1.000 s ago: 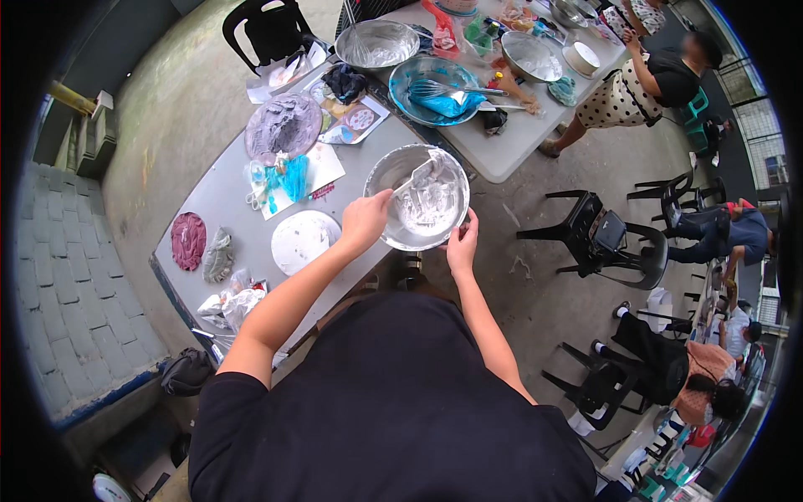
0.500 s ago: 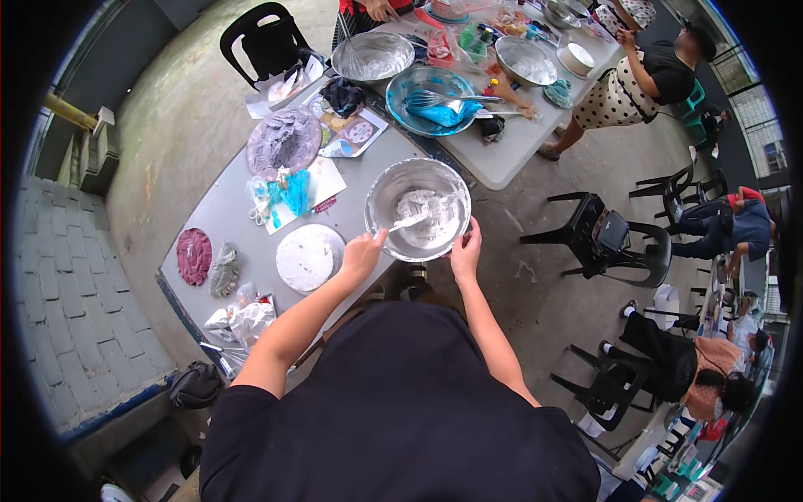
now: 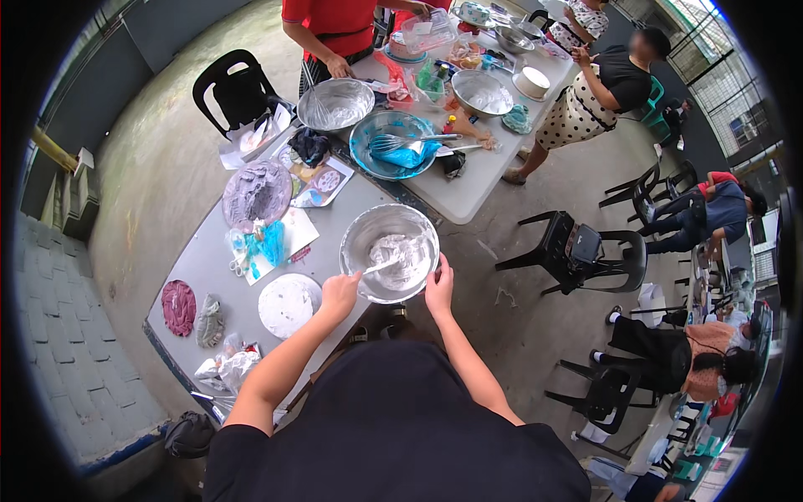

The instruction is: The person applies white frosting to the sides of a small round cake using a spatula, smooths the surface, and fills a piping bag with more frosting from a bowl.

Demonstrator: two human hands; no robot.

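Soft, even daylight fills the scene, strongest at the grille (image 3: 691,43) near two o'clock, where the far rim bleaches to white. The floor (image 3: 244,35) looks pale at eleven o'clock and a duller grey toward three. Shadows are faint and loose-edged. Small glints sit on the metal bowl (image 3: 355,237) at the centre, which is fairly crisp. The black shirt (image 3: 397,427) at six o'clock swallows most detail. A smudge blurs the head of a person (image 3: 626,84) between one and two. Lens distortion tips and bends the people (image 3: 709,360) around four o'clock, who look soft. Blackness rings the view.
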